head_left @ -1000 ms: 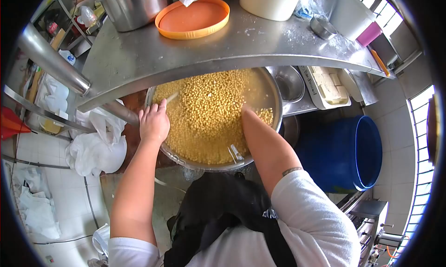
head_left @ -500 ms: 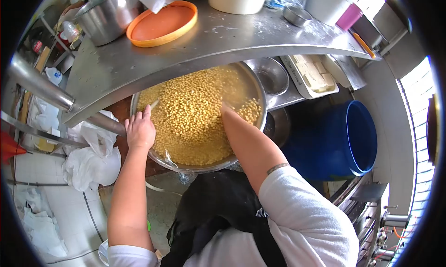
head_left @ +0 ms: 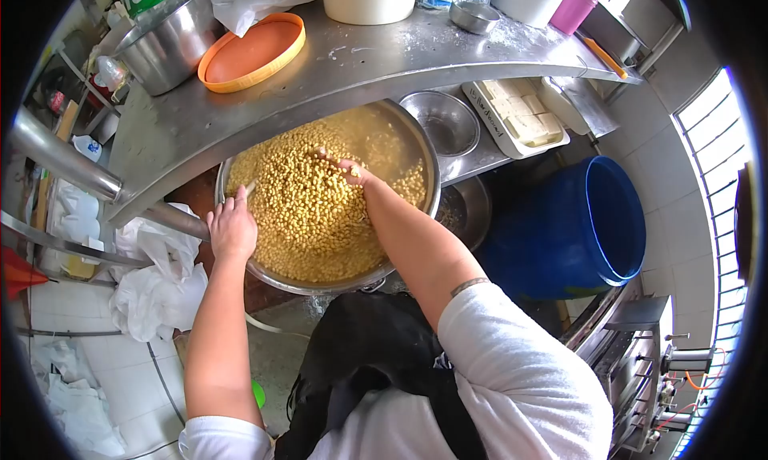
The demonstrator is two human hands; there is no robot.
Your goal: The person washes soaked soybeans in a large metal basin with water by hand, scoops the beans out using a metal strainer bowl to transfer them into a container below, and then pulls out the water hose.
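We rest the left hand (head_left: 233,230) at the basin (head_left: 434,172), presumably to steady it, its finger grip unclear; kernels (head_left: 308,212) partly bury the right hand (head_left: 352,170), finger spread indeterminable.

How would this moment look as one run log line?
left hand: at rim of metal basin, beside pale tube | right hand: among yellow grains, partly hidden | nearby: blue barrel

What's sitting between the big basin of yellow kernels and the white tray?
In the head view, a round metal bowl sits between the basin and the tray.
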